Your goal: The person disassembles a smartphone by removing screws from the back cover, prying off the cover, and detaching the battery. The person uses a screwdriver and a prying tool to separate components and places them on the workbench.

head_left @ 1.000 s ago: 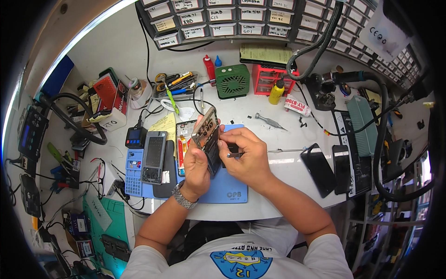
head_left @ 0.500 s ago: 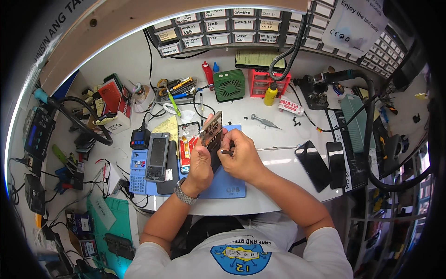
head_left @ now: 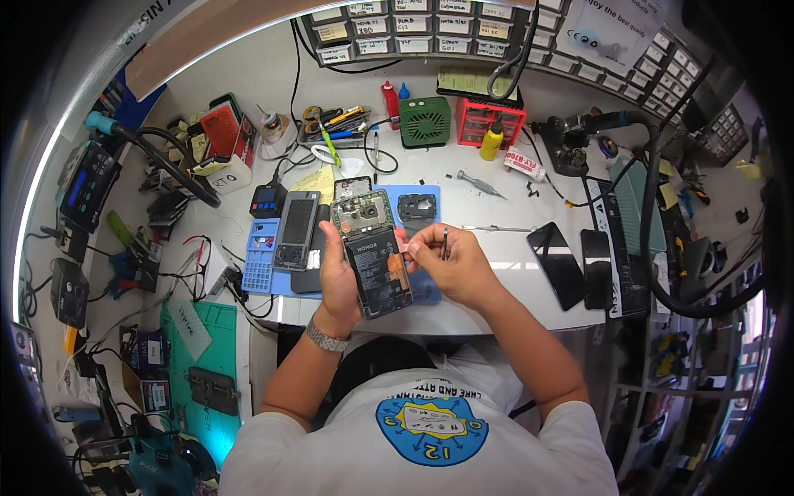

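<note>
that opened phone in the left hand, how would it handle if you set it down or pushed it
The opened phone is probably stiff and flat, so it should slide, not roll. With its back off and its insides bare, it looks fragile. The left hand grips only its edge, so it may slip.

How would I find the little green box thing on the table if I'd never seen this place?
Start at the wall of small labelled drawers along the back of the white workbench. Just below them sits the green box, between a red-capped bottle and a red drawer unit. It alone is green with a round grille on its front.
</note>
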Motion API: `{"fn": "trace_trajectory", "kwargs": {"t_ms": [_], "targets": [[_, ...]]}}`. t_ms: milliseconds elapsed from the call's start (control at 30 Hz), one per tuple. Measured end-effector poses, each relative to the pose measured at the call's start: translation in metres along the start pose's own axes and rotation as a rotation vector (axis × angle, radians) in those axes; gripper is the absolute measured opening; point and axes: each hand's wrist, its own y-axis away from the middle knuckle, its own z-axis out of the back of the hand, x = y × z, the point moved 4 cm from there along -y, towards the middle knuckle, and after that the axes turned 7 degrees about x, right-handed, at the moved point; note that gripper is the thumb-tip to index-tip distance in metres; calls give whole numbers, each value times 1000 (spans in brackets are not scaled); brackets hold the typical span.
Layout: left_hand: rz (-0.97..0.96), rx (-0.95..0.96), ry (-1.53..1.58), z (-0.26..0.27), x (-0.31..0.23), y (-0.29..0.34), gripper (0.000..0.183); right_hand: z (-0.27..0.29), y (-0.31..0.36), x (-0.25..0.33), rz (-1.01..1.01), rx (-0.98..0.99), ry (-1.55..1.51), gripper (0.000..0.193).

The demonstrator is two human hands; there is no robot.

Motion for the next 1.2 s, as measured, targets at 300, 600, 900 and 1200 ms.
{"fn": "trace_trajectory", "kwargs": {"t_ms": [300,600,900,1200], "targets": [[-303,-9,-403,11,31,40,94,-53,49,-10,508,-307,817,19],[-109,-33,-147,1,27,43,90,-24,52,-22,53,-129,323,10],[-48,-145,41,3,28,43,90,-23,70,5,389,-259,609,8],[-219,-19,-142,15,50,52,92,-42,76,-22,533,-311,768,18]]}}
